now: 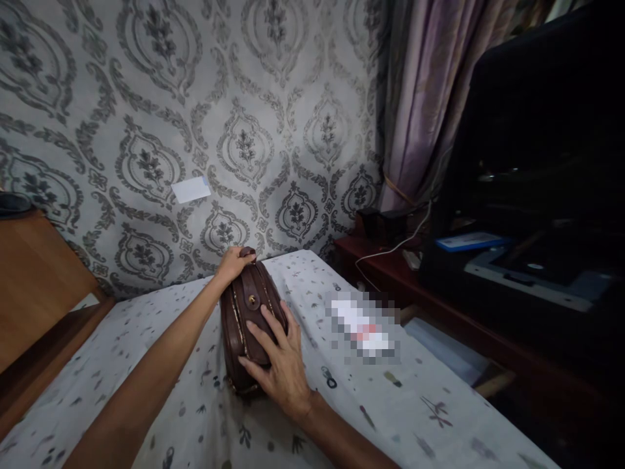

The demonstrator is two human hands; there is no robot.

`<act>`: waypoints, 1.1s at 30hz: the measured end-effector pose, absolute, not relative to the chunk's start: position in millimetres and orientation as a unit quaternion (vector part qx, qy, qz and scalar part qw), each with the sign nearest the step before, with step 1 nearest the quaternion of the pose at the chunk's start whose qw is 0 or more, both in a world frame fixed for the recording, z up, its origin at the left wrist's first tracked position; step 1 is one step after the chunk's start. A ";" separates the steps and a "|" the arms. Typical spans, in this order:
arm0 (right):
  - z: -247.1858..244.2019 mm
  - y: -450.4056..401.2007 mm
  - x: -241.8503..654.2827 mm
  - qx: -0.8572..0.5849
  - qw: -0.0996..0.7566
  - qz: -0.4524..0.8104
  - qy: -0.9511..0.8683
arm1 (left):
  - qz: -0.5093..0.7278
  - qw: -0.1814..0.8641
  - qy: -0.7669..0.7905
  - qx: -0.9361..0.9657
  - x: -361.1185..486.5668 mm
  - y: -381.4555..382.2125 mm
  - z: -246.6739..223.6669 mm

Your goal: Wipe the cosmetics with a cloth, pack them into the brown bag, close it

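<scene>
A dark brown leather handbag (249,283) with gold zippers and a small round gold clasp (252,299) rests on the patterned bedsheet (195,391). At its far end, my left hand (233,266) is closed around the edge beside the short handle (248,252); some of its fingers are hidden behind the bag. My right hand (283,365) lies across the near right part of the bag, fingers spread and touching the leather. The zippers appear closed, though my right hand covers part of one.
A wooden board (43,286) borders the bed on the left. Patterned wallpaper with a white card (191,189) is behind. A pixelated item (364,329) lies right of the bag. Further right are a dark red table (351,251), a white cable (390,250) and a large black object (527,130).
</scene>
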State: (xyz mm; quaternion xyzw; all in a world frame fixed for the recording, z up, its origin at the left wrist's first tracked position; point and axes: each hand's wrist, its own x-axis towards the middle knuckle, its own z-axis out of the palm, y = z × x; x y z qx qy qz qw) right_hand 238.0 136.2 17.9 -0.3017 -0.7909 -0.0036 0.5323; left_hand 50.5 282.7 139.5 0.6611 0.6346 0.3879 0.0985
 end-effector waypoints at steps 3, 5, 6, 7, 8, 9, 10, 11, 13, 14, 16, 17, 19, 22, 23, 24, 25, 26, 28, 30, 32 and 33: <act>17.3 136.6 237.7 -0.300 0.537 -0.003 -0.789 | 0.396 0.104 0.624 0.665 53.2 275.9 140.8; 17.1 137.0 237.8 -0.300 0.540 -0.005 -0.786 | 0.401 0.111 0.617 0.668 55.0 271.0 141.1; 17.1 137.2 238.0 -0.300 0.540 -0.006 -0.787 | 0.403 0.115 0.613 0.670 55.8 268.8 140.9; 17.0 137.3 238.3 -0.299 0.538 -0.005 -0.788 | 0.404 0.120 0.610 0.672 56.6 266.9 140.6; 17.0 137.4 238.5 -0.299 0.537 -0.005 -0.789 | 0.404 0.125 0.606 0.673 57.3 265.3 140.2; 16.9 137.5 238.8 -0.299 0.535 -0.003 -0.790 | 0.404 0.130 0.604 0.675 57.7 264.2 140.0; 16.8 137.5 239.0 -0.299 0.535 -0.003 -0.790 | 0.403 0.135 0.601 0.676 57.7 263.4 140.0; 16.7 137.5 239.2 -0.300 0.534 -0.001 -0.791 | 0.402 0.138 0.599 0.679 57.2 263.0 140.4; 16.4 137.6 239.3 -0.302 0.535 0.000 -0.789 | 0.399 0.144 0.590 0.687 53.9 262.6 142.8; 16.3 137.7 239.3 -0.301 0.536 0.001 -0.789 | 0.394 0.144 0.586 0.693 50.8 262.4 144.8; 16.2 138.1 239.1 -0.299 0.538 0.001 -0.788 | 0.373 0.132 0.588 0.706 41.7 261.2 149.3; 16.3 138.3 239.0 -0.298 0.540 0.000 -0.787 | 0.362 0.121 0.593 0.709 36.1 260.1 151.3; 16.8 138.8 239.0 -0.294 0.543 -0.002 -0.787 | 0.342 0.099 0.612 0.706 24.3 257.0 154.0; 17.9 139.0 239.1 -0.285 0.549 -0.003 -0.786 | 0.333 0.082 0.633 0.694 10.4 251.3 153.8; 18.2 139.1 239.1 -0.283 0.550 -0.003 -0.785 | 0.331 0.077 0.638 0.691 7.6 249.5 153.1; 18.3 139.1 239.1 -0.282 0.551 -0.003 -0.785 | 0.329 0.072 0.642 0.689 5.7 247.9 152.2; 18.2 139.1 239.0 -0.281 0.552 -0.003 -0.785 | 0.328 0.067 0.645 0.687 4.6 246.5 151.5; 17.9 139.2 239.0 -0.281 0.552 -0.003 -0.785 | 0.326 0.061 0.647 0.686 4.1 245.2 151.1; 17.2 139.5 238.9 -0.283 0.551 -0.003 -0.785 | 0.322 0.053 0.649 0.687 4.2 242.8 151.2; 16.5 139.7 238.7 -0.284 0.551 -0.002 -0.785 | 0.318 0.050 0.648 0.690 4.7 240.4 152.4; 16.0 139.8 238.6 -0.282 0.553 -0.002 -0.784 | 0.313 0.048 0.646 0.695 4.6 238.0 154.0; 16.0 139.9 238.6 -0.280 0.554 -0.002 -0.784 | 0.312 0.048 0.645 0.696 4.2 236.8 154.8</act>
